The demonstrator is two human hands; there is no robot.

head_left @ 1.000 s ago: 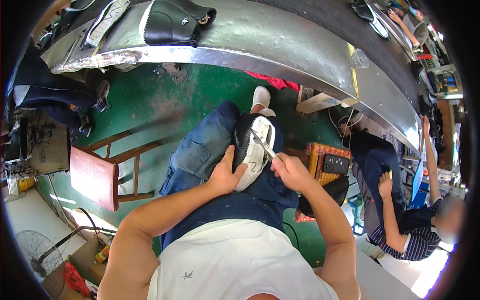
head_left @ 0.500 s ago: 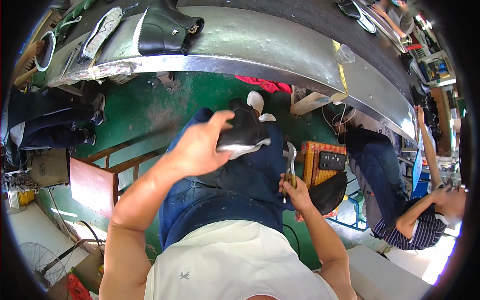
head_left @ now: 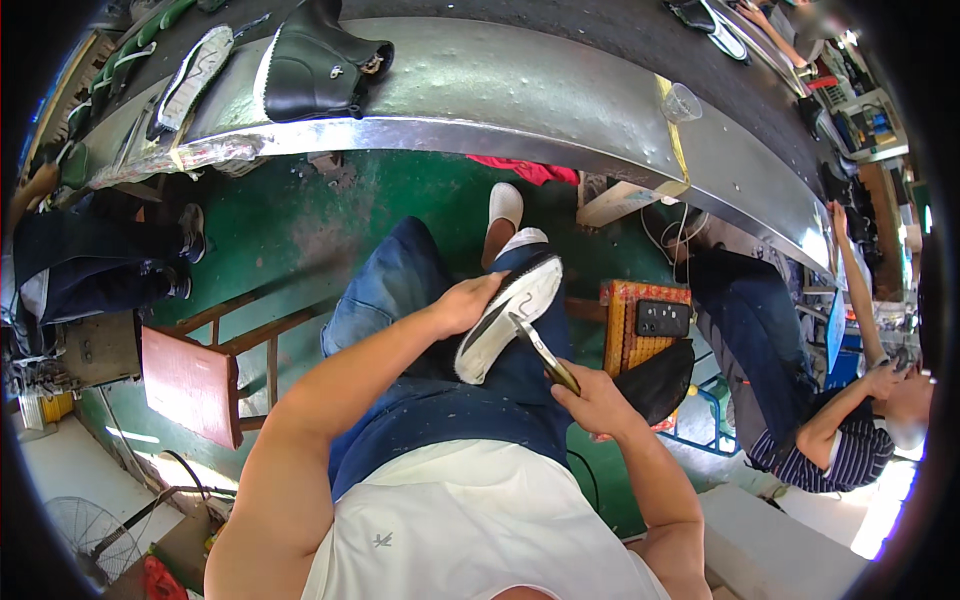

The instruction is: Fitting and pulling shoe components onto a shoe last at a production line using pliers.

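Over my lap a black boot [head_left: 473, 335] is turned with its pale underside [head_left: 537, 290] facing up. My left hand [head_left: 462, 308] grips its left side, the fingers partly hidden behind it. My right hand [head_left: 592, 398] is closed round the handle of metal pincers [head_left: 541, 352] with a curved head. The head of the pincers rests at the middle of the boot's underside, touching it or just above it.
A metal-edged bench [head_left: 520, 75] crosses ahead, bearing another black boot [head_left: 315, 70], a pale-soled shoe [head_left: 195, 78] and a clear cup [head_left: 683, 102]. On my right a stool [head_left: 622, 345] holds a phone [head_left: 662, 319] and a black piece [head_left: 655, 385]. A wooden stool [head_left: 190, 385] stands left. People sit both sides.
The boot has turned so its underside faces up, and my left hand has moved onto its side. My right hand has swung the pincers' head left onto the underside.
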